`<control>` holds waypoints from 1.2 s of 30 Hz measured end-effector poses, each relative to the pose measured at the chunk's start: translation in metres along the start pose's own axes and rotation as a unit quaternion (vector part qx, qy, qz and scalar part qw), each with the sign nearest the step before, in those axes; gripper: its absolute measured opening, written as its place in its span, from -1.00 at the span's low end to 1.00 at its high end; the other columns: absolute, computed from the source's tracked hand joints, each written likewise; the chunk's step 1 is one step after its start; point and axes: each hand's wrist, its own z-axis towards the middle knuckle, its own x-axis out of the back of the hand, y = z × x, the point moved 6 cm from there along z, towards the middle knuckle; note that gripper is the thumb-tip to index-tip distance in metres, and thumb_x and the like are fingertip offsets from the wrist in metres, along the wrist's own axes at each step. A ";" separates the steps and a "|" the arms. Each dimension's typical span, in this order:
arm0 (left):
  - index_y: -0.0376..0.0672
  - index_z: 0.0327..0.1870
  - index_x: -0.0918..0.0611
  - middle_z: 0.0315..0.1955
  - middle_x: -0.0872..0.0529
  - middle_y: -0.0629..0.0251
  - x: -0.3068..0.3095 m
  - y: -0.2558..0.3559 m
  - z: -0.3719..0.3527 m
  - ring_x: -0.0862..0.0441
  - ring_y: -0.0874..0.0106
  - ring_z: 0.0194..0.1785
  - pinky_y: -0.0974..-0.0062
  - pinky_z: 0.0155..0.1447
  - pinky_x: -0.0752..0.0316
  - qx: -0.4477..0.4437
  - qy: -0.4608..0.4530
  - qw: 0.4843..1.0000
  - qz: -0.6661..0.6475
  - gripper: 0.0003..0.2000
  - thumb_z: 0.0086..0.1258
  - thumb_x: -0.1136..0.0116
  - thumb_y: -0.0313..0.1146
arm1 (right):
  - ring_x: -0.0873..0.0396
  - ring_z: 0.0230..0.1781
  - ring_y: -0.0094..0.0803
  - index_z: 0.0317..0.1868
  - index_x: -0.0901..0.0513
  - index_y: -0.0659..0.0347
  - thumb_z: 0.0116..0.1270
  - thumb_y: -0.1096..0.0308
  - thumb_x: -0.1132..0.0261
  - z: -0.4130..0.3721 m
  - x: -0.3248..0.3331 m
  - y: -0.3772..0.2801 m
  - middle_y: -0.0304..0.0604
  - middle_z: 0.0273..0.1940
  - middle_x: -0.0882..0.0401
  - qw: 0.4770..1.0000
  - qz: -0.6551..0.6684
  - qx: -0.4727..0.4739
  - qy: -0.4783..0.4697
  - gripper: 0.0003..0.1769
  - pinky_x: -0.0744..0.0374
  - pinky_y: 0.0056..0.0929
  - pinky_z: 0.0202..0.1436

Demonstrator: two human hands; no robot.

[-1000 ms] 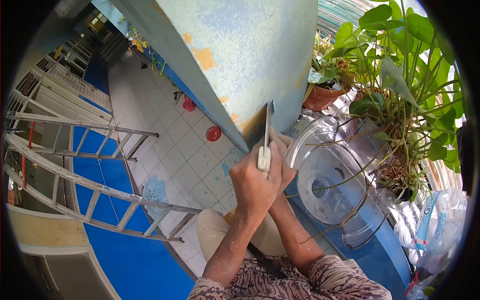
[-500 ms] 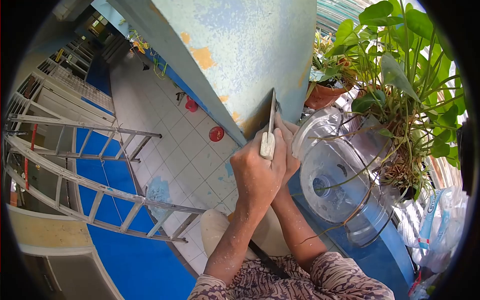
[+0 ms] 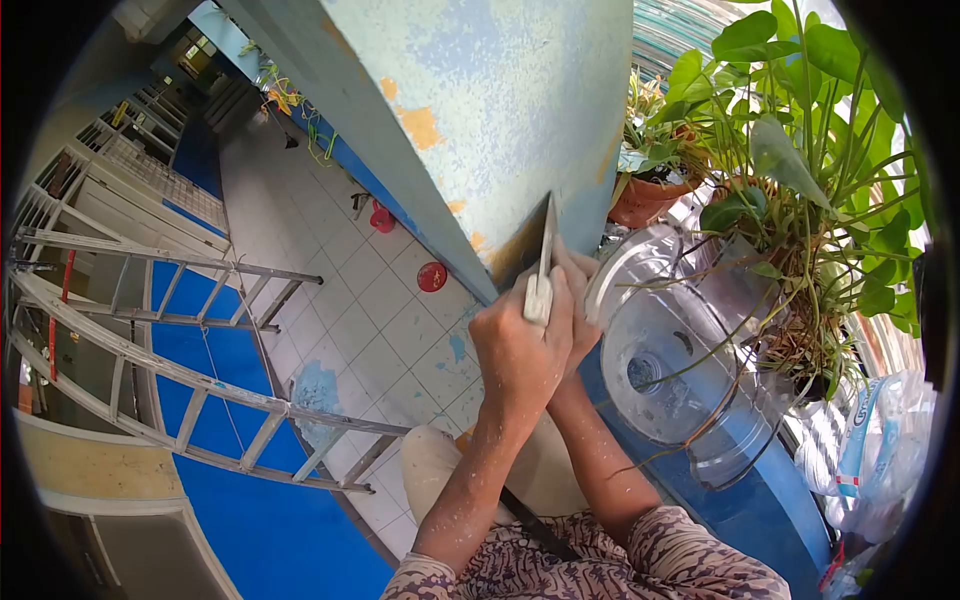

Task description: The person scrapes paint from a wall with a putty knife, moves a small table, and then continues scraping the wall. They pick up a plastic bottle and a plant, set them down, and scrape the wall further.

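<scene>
A scraper with a pale, worn handle [image 3: 538, 299] is held in both of my hands. Its thin dark blade [image 3: 550, 228] lies edge-on against the lower part of a pillar [image 3: 500, 110], whose light blue paint is patchy, with orange-yellow spots. My left hand [image 3: 512, 340], dusted with white specks, is closed round the handle. Behind it and partly hidden, my right hand [image 3: 580, 300] is closed about the scraper close to the base of the blade. Just right of the hands sits a clear plastic water jug [image 3: 650, 330], tilted with its neck toward me.
Potted plants [image 3: 650, 200] with trailing stems stand on the right, above a blue ledge [image 3: 760, 500]. Plastic bottles [image 3: 870, 440] lie beyond. A stepladder [image 3: 240, 395] stands left, over blue and tiled floor [image 3: 340, 300]. A red round lid [image 3: 432, 277] is on the tiles.
Both hands and the scraper have shifted slightly down the pillar, toward me. The blade still meets the painted surface, and the grip looks the same. The view has moved a little.
</scene>
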 end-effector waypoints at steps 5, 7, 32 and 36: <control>-0.45 -0.41 -0.69 -0.62 -0.71 -0.09 0.004 0.004 0.002 -0.77 0.08 -0.53 0.26 -0.44 -0.53 0.006 -0.005 1.000 -0.003 -0.69 0.49 -0.36 -0.34 | -0.61 0.18 0.05 0.44 -0.53 0.45 0.35 0.42 -0.43 0.002 0.001 -0.014 0.20 0.18 -0.61 0.999 -0.030 -0.012 -0.002 -0.34 -0.56 -0.05 0.27; -0.45 -0.42 -0.69 -0.63 -0.71 -0.04 0.021 0.007 -0.018 -0.76 0.20 -0.56 0.28 -0.46 -0.51 -0.001 0.017 0.999 0.030 -0.71 0.49 -0.35 -0.38 | -0.63 0.11 0.00 0.39 -0.57 0.49 0.34 0.44 -0.43 -0.009 0.002 -0.024 0.17 0.12 -0.63 0.999 -0.026 0.045 0.010 -0.38 -0.59 -0.07 0.22; -0.41 -0.45 -0.66 -0.66 -0.65 0.03 0.023 -0.024 -0.047 -0.73 0.20 -0.58 0.28 -0.48 -0.47 0.034 0.042 0.998 0.028 -0.74 0.46 -0.34 -0.43 | -0.62 0.05 -0.02 0.32 -0.64 0.46 0.31 0.46 -0.40 -0.047 -0.007 -0.011 0.15 0.06 -0.63 0.999 -0.028 0.016 0.009 -0.45 -0.59 -0.17 0.14; -0.40 -0.45 -0.66 -0.67 -0.64 0.02 0.025 -0.022 -0.043 -0.72 0.21 -0.59 0.29 -0.48 -0.47 0.027 0.015 0.999 0.037 -0.74 0.46 -0.34 -0.42 | -0.63 0.02 -0.05 0.29 -0.66 0.44 0.30 0.47 -0.41 -0.043 -0.010 -0.013 0.12 0.02 -0.64 0.999 -0.045 0.006 0.027 -0.47 -0.60 -0.17 0.12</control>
